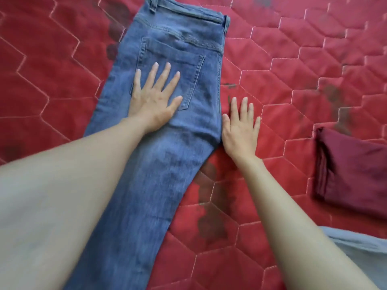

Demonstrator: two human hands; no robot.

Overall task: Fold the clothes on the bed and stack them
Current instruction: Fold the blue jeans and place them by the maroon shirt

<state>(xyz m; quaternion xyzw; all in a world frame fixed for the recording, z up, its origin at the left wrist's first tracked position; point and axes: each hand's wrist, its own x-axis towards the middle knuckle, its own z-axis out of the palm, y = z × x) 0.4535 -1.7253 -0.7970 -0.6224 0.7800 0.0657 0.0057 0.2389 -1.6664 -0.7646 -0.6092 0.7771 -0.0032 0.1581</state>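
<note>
The blue jeans [167, 101] are lying lengthwise down the centre of the frame on the red quilted bedspread [52, 70], waistband at the top. The left hand [154, 101] is pressing flat on the back pocket [173, 70], fingers spread. The right hand [240, 130] is resting flat, fingers straight, on the bedspread just beside the jeans' right edge, while a folded maroon garment [354, 174] is lying at the right edge.

Matt faded denim jeans [173, 59], quilted stitched red bedcover [62, 70], smooth maroon folded cloth [354, 172].
</note>
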